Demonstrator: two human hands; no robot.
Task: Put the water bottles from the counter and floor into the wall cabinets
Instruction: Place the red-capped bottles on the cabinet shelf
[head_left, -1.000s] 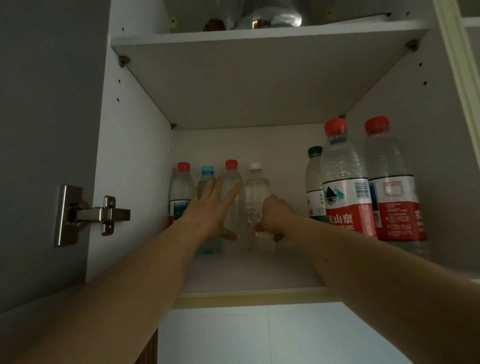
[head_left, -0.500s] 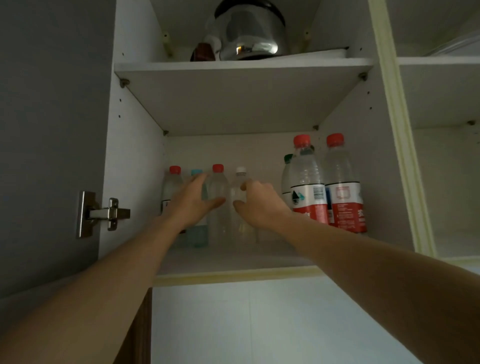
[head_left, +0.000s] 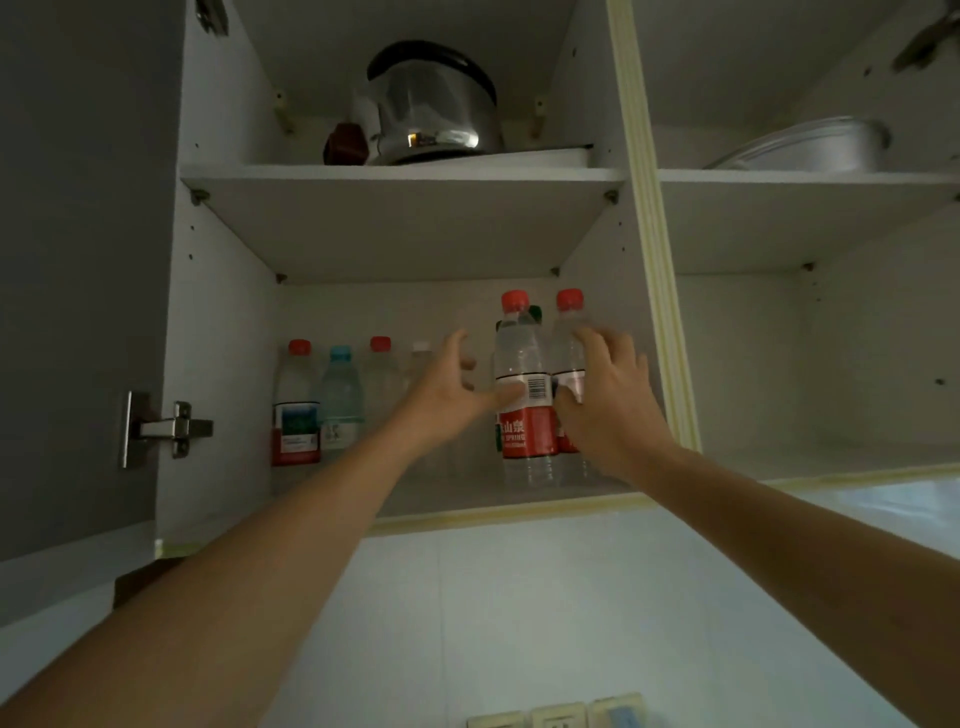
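On the lower cabinet shelf (head_left: 519, 501), six upright water bottles stand; both hands reach for the front red-labelled bottle (head_left: 524, 410), left hand (head_left: 447, 387) with fingers spread beside it, right hand (head_left: 608, 405) spread over its neighbour (head_left: 570, 332)

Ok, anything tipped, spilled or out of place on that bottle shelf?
Nothing stands out. The back-row bottles and the two red-label bottles stand upright and capped, with no spill visible. Left hand and right hand reach toward the red-label pair.
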